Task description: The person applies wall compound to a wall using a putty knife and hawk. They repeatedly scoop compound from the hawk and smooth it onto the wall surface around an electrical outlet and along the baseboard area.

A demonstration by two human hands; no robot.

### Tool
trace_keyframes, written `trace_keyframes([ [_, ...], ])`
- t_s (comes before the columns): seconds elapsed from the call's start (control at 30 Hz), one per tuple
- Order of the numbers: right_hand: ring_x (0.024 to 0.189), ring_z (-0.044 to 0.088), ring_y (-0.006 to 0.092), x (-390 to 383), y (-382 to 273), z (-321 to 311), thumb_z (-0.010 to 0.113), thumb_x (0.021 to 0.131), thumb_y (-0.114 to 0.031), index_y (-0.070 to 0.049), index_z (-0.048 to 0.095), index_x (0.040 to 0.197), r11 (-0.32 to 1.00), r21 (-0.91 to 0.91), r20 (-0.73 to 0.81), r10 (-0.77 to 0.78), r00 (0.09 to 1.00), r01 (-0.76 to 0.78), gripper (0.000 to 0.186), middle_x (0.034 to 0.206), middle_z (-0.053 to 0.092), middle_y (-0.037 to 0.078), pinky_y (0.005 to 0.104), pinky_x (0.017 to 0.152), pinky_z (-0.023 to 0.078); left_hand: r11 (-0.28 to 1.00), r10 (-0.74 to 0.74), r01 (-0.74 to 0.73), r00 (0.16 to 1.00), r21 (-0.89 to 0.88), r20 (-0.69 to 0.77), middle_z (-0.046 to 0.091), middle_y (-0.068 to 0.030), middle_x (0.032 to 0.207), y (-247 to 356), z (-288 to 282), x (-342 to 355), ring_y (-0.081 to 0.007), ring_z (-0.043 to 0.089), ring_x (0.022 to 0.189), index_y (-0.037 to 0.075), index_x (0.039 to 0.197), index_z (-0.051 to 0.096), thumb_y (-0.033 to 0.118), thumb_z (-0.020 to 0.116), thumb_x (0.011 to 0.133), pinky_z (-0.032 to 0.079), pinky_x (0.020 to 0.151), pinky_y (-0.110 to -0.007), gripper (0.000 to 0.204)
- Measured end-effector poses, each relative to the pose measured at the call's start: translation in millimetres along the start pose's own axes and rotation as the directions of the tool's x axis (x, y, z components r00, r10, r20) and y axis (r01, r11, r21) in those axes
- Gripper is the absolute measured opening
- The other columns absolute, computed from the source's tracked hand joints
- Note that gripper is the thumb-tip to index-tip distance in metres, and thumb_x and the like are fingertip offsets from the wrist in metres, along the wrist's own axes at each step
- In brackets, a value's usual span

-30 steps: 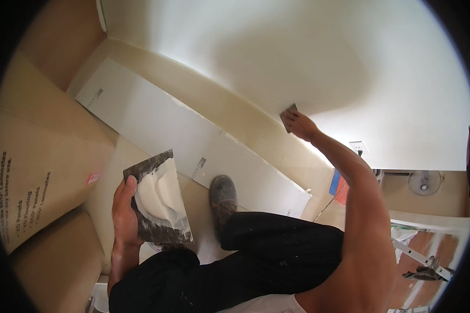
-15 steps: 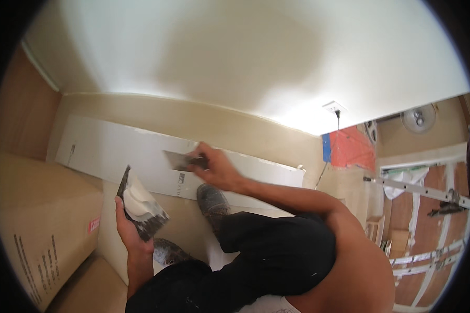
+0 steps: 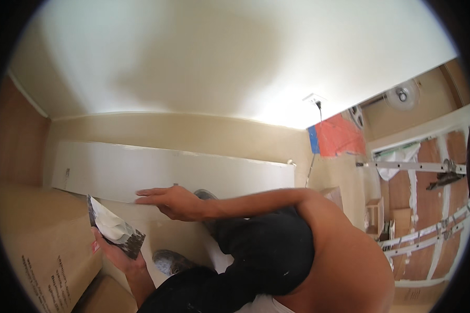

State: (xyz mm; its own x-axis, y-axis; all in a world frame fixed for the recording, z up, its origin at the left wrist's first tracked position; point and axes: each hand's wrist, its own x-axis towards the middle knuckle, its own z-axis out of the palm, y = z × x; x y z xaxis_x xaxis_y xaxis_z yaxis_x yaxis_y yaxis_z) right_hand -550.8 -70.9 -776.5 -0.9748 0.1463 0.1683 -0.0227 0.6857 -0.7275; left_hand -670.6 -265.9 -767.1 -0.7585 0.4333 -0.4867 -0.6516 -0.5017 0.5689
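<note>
My left hand (image 3: 119,256) grips a wide filling knife (image 3: 136,244) from below, its dark, scuffed blade tilted. A thick heap of white putty (image 3: 110,221) lies on that blade. My right hand (image 3: 175,202) is just to the right of it, index and middle fingers pointing left towards the putty. The small putty knife it held a moment ago is hidden behind the hand or edge-on. Beneath and beyond both hands, a long white board (image 3: 125,167) lies on the floor along the wall.
A large cardboard box (image 3: 31,245) stands at my left. My shoes (image 3: 172,262) are close below the hands. The white wall (image 3: 209,57) rises ahead, with a plugged-in outlet (image 3: 314,99). At the right are a red sheet (image 3: 342,136), a ladder (image 3: 418,167) and a fan (image 3: 402,96).
My right hand has moved left and nearer to the filling knife, and the small knife's blade has gone from sight. The whole view has shifted; my left hand still holds its knife with putty.
</note>
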Motion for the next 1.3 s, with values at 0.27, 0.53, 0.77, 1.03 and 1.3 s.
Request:
trace_keyframes([
  [0.27,0.09,0.059,0.0103,11.1,7.1,29.9,0.069,0.091,-0.021,-0.013,0.048,0.134,-0.212,0.801,0.578,0.518,0.63,-0.561,0.048,0.114,0.06,0.002,0.0271,0.075,0.051,0.989,-0.014,-0.015,0.981,-0.15,-0.191,0.06,-0.0073,0.126,-6.3,-34.2,31.2,-0.0252,0.059,0.112,0.008,0.132,0.052,0.051,0.045,0.099,0.048,0.094,-0.041,0.054],
  [0.53,0.11,0.051,0.0093,-14.4,27.9,55.3,0.063,0.095,-0.029,-0.013,0.048,0.134,-0.215,0.766,0.612,0.53,0.587,-0.605,0.044,0.119,0.058,-0.004,0.0297,0.096,0.041,0.997,-0.039,0.049,0.987,-0.062,0.154,0.06,-0.0119,0.125,-22.2,-22.3,12.6,-0.0245,0.059,0.114,0.003,0.13,0.051,0.046,0.043,0.101,0.045,0.1,-0.039,0.052],
  [0.77,0.108,0.055,0.0149,-18.2,-57.1,4.4,0.062,0.096,-0.024,-0.013,0.043,0.139,0.056,0.504,0.633,0.655,0.413,-0.862,0.049,0.117,0.059,0.006,0.033,0.091,0.044,0.973,0.118,-0.075,0.975,-0.218,0.189,0.058,-0.0124,0.127,52.7,9.3,-21.6,-0.025,0.057,0.116,0.001,0.131,0.05,0.047,0.045,0.1,0.044,0.101,-0.039,0.056],
  [1.03,0.092,0.057,0.015,16.2,-81.7,-30.5,0.054,0.099,-0.017,-0.015,0.045,0.137,0.677,0.251,0.554,0.486,0.676,-0.692,0.039,0.105,0.062,0.008,0.0339,0.085,0.049,0.995,-0.017,-0.008,0.966,0.099,0.257,0.064,-0.0128,0.117,70.5,11.6,-10.1,-0.02,0.063,0.105,-0.004,0.127,0.053,0.04,0.046,0.102,0.048,0.094,-0.033,0.051],
  [1.3,0.102,0.064,0.035,42.1,-5.7,-1.8,0.045,0.094,-0.013,-0.01,0.056,0.123,0.988,-0.081,0.581,0.153,0.799,-0.13,0.031,0.107,0.066,0.019,0.0471,0.092,0.047,0.947,-0.015,-0.118,0.913,0.299,0.408,0.063,-0.0101,0.117,78.7,95.8,42.6,-0.0179,0.061,0.105,-0.001,0.127,0.054,0.043,0.05,0.1,0.048,0.094,-0.033,0.052],
])
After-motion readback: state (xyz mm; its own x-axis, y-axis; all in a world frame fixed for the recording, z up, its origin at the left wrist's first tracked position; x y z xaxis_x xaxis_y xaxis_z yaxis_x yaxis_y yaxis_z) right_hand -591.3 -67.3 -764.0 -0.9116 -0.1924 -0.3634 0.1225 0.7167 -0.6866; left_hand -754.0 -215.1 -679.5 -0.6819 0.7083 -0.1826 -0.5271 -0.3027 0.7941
